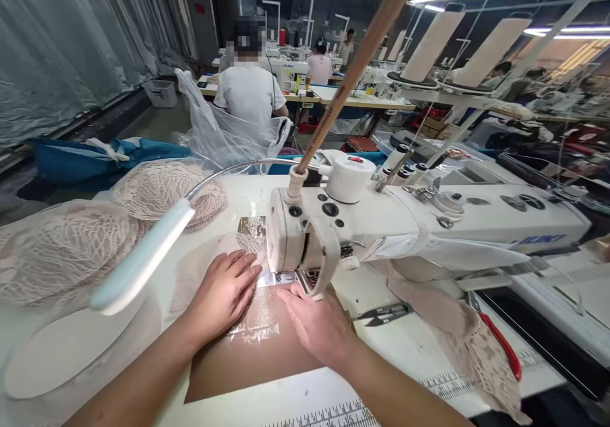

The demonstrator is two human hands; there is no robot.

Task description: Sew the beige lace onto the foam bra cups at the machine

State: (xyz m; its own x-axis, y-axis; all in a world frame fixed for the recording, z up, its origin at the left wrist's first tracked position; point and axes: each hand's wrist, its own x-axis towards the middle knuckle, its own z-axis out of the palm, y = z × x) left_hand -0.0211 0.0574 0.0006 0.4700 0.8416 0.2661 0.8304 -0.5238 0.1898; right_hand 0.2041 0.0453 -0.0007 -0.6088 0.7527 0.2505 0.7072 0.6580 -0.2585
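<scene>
A white sewing machine (305,223) stands in front of me, its presser foot (279,278) between my two hands. My left hand (229,293) lies palm down with its fingers stretched over a sheer beige lace piece (250,244), left of the foot. Right of the foot is my right hand (317,322), its thumb and fingers drawn together close to the needle. The machine's guard partly hides those fingertips, and I cannot make out what they hold. Beneath both hands lies a brown sheet (252,370) with shiny clear tape (257,332) on it.
Stacked lace pieces (61,249) lie at the left, behind a lit gooseneck lamp (147,255). Thread snips (386,314) and red-handled scissors (500,344) lie at the right, beside hanging beige fabric (457,332). A ruler tape (333,414) runs along the front. A person (250,93) sits ahead.
</scene>
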